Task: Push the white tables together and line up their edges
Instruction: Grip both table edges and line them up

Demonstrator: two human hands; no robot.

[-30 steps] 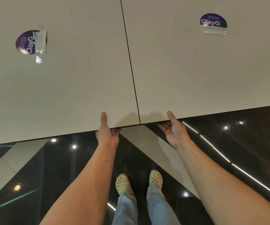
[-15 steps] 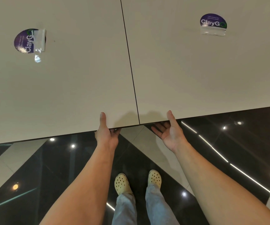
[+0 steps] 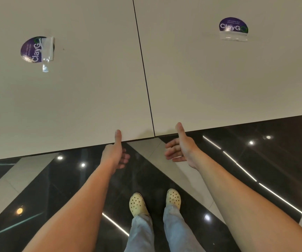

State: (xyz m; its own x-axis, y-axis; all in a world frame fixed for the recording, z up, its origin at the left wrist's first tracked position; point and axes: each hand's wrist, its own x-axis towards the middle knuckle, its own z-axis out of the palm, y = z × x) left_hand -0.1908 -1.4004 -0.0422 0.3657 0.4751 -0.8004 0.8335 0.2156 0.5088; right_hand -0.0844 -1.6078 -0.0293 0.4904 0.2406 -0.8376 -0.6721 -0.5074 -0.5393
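Your two white tables sit side by side, the left table (image 3: 64, 97) and the right table (image 3: 228, 79) meeting along a thin dark seam (image 3: 143, 70) that runs from the far side down to the near edge. At that near edge the corners do not quite match: the left table's edge lies slightly closer to you than the right one's.

Your left hand (image 3: 114, 154) is at the near edge of the left surface just beside the seam, thumb up against the edge, the fingers (image 3: 124, 159) loosely curled below it and holding nothing. Your right hand (image 3: 182, 149) is just beside the near edge of the right surface, thumb raised over the rim, its fingers (image 3: 172, 151) spread open beneath and clear of the underside, gripping nothing.

Each tabletop carries a purple round sticker with clear tape, one at the far left (image 3: 35, 50) and one at the far right (image 3: 233, 27). Below, your pale clogs (image 3: 137, 204) stand on a glossy dark floor (image 3: 46, 188).
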